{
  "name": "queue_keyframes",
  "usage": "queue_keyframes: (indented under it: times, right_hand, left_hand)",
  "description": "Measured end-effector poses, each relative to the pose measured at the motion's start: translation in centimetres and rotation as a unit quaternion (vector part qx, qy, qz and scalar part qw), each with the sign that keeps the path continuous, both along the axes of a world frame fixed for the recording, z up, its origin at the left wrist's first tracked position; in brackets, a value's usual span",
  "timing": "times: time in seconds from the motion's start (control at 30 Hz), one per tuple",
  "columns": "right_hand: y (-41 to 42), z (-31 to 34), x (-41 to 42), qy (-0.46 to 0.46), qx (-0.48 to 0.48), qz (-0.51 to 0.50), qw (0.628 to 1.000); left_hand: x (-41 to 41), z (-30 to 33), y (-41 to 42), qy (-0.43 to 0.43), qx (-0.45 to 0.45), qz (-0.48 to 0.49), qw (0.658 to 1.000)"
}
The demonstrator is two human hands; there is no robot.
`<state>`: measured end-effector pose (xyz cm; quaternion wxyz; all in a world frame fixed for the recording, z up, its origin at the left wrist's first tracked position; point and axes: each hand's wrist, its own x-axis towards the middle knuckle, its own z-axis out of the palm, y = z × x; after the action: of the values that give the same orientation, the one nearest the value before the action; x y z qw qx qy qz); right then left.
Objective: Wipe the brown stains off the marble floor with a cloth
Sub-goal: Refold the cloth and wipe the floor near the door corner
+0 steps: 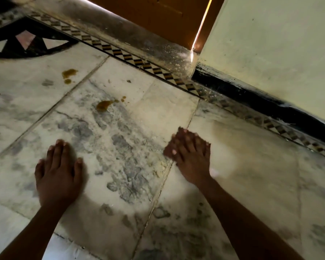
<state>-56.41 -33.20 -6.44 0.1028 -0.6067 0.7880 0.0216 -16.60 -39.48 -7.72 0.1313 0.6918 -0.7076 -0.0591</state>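
My left hand lies flat on the marble floor, fingers apart, holding nothing. My right hand presses down on a small brown cloth that shows only at its edges around my fingers. The hand is blurred. One brown stain sits on the tile ahead of both hands, with a small brown drop beside it. A second brown stain lies further away to the left. The cloth is apart from both stains.
A pale wall with a black skirting runs along the right. A patterned border strip crosses the floor in front of a brown door. A black inlay pattern lies at far left.
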Motion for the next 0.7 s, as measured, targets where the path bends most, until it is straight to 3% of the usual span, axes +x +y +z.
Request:
queue_keyframes:
  times: [0.07,0.17,0.23,0.33,0.43,0.5,0.63,0.7]
  right_hand:
    - [4.6,0.3,0.9,-0.011,-0.036,0.007,0.999]
    - [8.7,0.6,-1.1,-0.019,-0.05,-0.174,0.983]
    - [6.7,0.7,-2.3,-0.024,-0.034,-0.27,0.962]
    - [0.3,1.5,-1.7,-0.057,-0.021,-0.333,0.941]
    - [-4.9,1.0,-0.4,-0.068,-0.018,-0.277,0.958]
    - [-5.7,0.3,0.3,-0.051,0.004,-0.185,0.981]
    - [0.1,0.3,1.7,-0.014,-0.029,0.068,0.997]
    - [3.8,0.0,1.3,0.001,-0.038,0.084,0.996]
  left_hand:
    - [0.0,0.1,0.1,-0.003,-0.006,0.0,1.0]
    - [0.0,0.3,0.1,0.001,-0.005,-0.005,1.0]
    - [-0.1,0.3,0.0,0.0,0.0,0.005,1.0]
    - [-0.3,0.1,0.0,-0.011,0.012,0.004,1.0]
    - [-0.2,0.3,0.1,-0.009,0.008,0.007,1.0]
    - [-0.1,0.3,0.1,-0.009,0.007,0.005,1.0]
    - [0.0,0.4,0.0,-0.012,0.017,0.003,1.0]
    - [0.1,0.4,-0.1,-0.008,0.018,0.0,1.0]
